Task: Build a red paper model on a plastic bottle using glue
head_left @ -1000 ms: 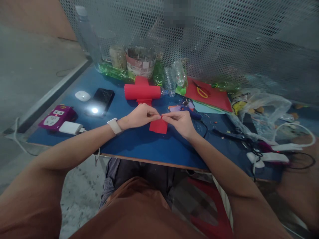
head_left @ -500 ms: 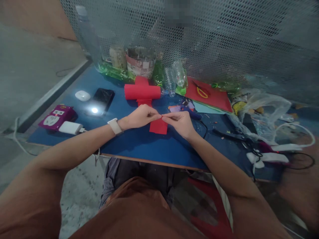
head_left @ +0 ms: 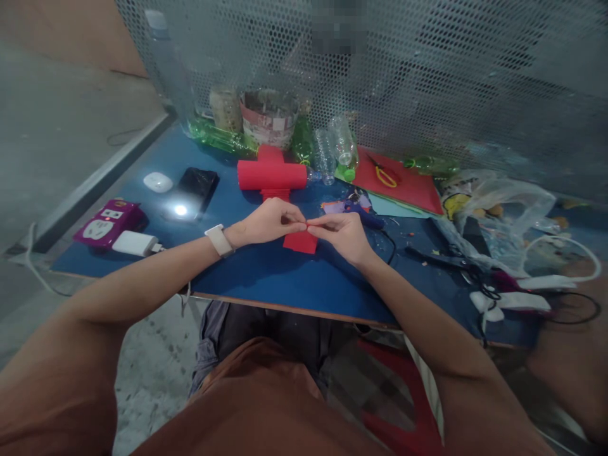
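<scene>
Red paper (head_left: 300, 242) nudged L, far edge pinched by L fingers (head_left: 297, 226) & R fingers (head_left: 329, 220), open rm to near table edge (head_left: 294, 310).

Left of the left hand (head_left: 273, 223) lie a black smartphone (head_left: 202, 183) and a white rounded case (head_left: 158, 182), with a white charger (head_left: 137, 243) touching a purple power socket (head_left: 108, 227) farther left. Beyond that hand, a green plastic bottle (head_left: 223, 138) lies before a printed pot (head_left: 268, 125). Beyond and right of the right hand (head_left: 342, 237) rest yellow-handled scissors (head_left: 384, 177); well to its right sits a clear plastic bag (head_left: 510, 199).
</scene>
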{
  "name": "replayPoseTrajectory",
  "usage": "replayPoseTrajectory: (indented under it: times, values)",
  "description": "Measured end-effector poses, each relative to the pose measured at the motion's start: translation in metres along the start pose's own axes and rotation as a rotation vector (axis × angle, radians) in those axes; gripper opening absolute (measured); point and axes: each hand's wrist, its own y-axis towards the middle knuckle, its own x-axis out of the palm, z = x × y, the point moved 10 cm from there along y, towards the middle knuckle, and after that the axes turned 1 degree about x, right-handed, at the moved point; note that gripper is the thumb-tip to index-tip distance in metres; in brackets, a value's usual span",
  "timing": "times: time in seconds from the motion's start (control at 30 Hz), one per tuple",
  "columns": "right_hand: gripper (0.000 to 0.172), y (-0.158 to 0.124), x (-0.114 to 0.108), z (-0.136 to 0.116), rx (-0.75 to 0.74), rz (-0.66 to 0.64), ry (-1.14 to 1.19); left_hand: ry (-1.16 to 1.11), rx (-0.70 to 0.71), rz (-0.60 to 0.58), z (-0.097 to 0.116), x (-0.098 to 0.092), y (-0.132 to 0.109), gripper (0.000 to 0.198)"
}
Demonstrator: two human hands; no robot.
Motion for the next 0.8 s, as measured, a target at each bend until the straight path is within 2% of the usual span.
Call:
replayPoseTrajectory:
  times: [0.2, 0.57, 0.8]
  values:
    - [0.044, 0.0000, -0.0022, -0.0016, -0.019, 0.028, -0.063, 0.039, 0.013, 0.021, 0.0000, -0.0012, 0.0011, 0.028]
    - [0.043, -0.0006, -0.0057, 0.0001, -0.037, 0.060, -0.054, 0.067, -0.002, -0.017, 0.0001, 0.0019, 0.0010, 0.036]
    - [0.040, 0.0002, -0.0045, 0.0003, -0.060, 0.041, -0.038, 0.058, 0.022, 0.000, 0.0020, 0.0000, 0.0004, 0.029]
